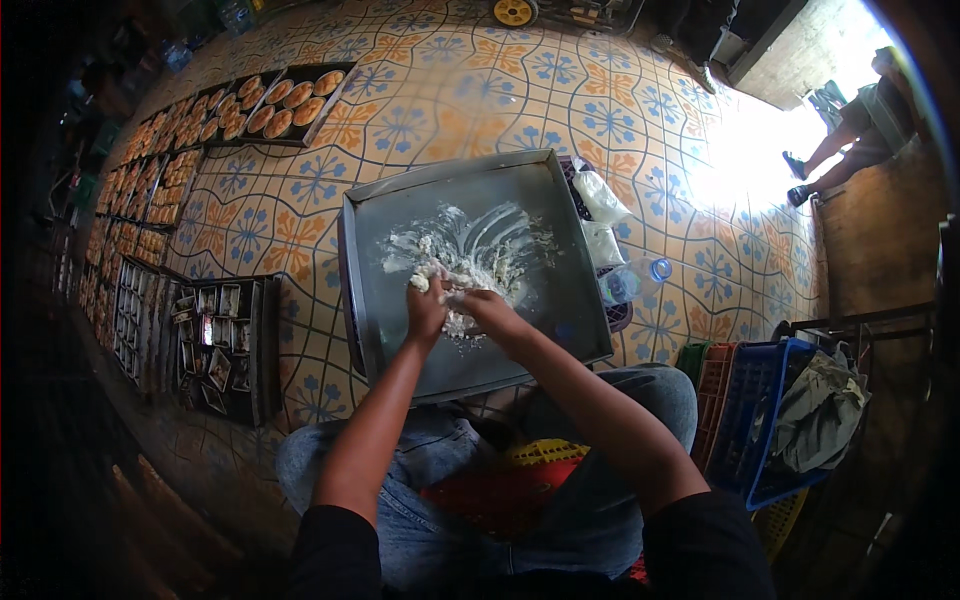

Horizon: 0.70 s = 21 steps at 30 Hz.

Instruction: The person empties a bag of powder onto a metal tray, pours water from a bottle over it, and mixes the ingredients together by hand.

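A shallow square metal tray (pixel 395 345) lies in front of my crossed legs. White flour-like powder and crumbly pale dough (pixel 515 262) are smeared across its middle in curved streaks. Over the near side of this patch, my left hand (pixel 428 308) is closed on a clump of dough (pixel 421 279), its fingers coated white. Coming in from the right, my right hand (pixel 483 309) meets the left one with its fingers pressed together. Those fingertips are caked in dough, and whatever lies between them is hidden.
Beside the tray's right edge are white plastic bags (pixel 600 198) and a clear bottle (pixel 630 279). Baking trays of round browned pastries (pixel 293 108) cover the floor at left, near stacked small tins (pixel 215 340). Plastic crates (pixel 760 420) stand at right; another person's legs (pixel 835 160) show beyond.
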Each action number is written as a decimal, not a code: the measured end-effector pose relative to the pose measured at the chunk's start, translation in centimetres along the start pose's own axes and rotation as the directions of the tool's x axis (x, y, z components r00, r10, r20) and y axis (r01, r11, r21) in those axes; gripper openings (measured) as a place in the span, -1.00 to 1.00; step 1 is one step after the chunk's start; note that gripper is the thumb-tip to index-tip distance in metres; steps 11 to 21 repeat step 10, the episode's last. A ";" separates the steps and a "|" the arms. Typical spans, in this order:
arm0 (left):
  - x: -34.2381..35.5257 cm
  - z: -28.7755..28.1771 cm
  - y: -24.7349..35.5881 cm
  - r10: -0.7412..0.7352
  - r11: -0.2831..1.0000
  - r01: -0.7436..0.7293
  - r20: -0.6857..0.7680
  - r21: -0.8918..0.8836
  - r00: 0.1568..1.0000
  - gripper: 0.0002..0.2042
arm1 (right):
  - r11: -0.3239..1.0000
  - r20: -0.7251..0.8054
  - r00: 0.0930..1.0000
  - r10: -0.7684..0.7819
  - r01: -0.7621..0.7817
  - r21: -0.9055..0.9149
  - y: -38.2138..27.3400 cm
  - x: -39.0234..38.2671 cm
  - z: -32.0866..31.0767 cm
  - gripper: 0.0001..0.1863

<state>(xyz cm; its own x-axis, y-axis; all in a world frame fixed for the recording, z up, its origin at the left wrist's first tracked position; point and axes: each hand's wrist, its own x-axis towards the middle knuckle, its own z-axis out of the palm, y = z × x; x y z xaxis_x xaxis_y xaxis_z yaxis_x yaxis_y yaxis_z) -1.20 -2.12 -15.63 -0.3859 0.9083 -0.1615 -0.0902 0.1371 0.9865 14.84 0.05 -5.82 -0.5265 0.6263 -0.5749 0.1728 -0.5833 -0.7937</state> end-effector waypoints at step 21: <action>-0.6 1.8 2.1 0.396 0.859 -0.435 0.190 0.269 0.898 -0.29 | 0.960 -0.239 0.964 -0.120 0.052 -0.273 0.7 1.2 -0.9 -0.53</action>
